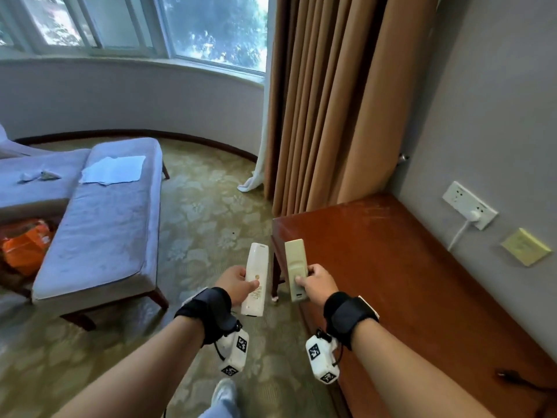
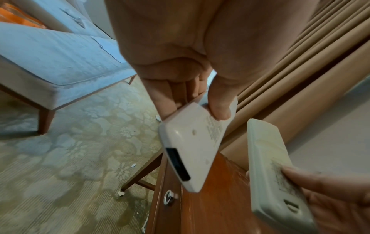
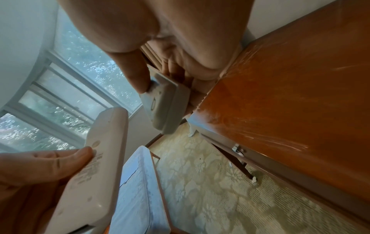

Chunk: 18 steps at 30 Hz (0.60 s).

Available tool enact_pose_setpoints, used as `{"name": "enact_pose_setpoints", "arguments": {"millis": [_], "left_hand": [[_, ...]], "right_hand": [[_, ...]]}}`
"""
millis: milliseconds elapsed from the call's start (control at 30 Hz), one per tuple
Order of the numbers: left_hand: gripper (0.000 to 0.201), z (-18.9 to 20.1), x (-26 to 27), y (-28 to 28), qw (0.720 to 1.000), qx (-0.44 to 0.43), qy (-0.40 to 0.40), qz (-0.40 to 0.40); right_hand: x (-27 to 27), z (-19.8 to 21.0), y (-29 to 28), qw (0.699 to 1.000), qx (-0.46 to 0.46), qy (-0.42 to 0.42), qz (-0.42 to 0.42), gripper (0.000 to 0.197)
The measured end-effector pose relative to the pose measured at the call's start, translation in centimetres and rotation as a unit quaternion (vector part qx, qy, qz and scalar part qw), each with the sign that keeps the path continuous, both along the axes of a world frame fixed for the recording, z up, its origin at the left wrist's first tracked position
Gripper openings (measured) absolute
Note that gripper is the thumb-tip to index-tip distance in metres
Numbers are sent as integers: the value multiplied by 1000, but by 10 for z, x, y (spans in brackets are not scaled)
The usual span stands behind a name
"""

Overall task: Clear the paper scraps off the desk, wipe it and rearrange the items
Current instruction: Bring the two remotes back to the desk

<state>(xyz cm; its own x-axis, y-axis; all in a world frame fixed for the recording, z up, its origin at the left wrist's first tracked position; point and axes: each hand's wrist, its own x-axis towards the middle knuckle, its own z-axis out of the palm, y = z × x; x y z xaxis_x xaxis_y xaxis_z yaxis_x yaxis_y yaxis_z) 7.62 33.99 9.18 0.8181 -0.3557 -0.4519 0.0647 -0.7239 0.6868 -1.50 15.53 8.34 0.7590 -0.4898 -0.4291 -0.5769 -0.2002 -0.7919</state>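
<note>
My left hand [image 1: 238, 283] grips a white remote control [image 1: 256, 279], held face down over the carpet just left of the desk. My right hand [image 1: 316, 282] grips a yellowed cream remote control [image 1: 296, 267] above the desk's near left corner. Both remotes point away from me, side by side. The red-brown wooden desk [image 1: 407, 267] runs along the grey wall on the right, its top bare where it shows. In the left wrist view the thumb and fingers pinch the white remote [image 2: 192, 147]; in the right wrist view the thumb presses on the cream remote [image 3: 166, 104].
A grey upholstered bench [image 1: 105, 224] with white papers [image 1: 113, 170] stands to the left. Small white scraps [image 2: 133, 165] lie on the patterned carpet by the desk leg. Tan curtains [image 1: 331, 101] hang behind the desk. A wall socket [image 1: 468, 205] with a plugged cable and a yellow note [image 1: 526, 246] sit on the wall.
</note>
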Motion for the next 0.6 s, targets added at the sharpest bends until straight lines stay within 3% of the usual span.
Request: {"name": "enact_pose_setpoints", "arguments": {"millis": [300,467,600], "left_hand": [[10,-17,177,-109,990,18,-5,-141],[14,-29,227,-192,972,38,-3,-232],[17,-49,257,-260,942,74,-31,-327]], "right_hand": [[116,-15,-74,984,24,-10,-174,22],[132,-20,-119,967,47,8,-251,22],[149,-33,-173,950,46,5,-308,15]]}}
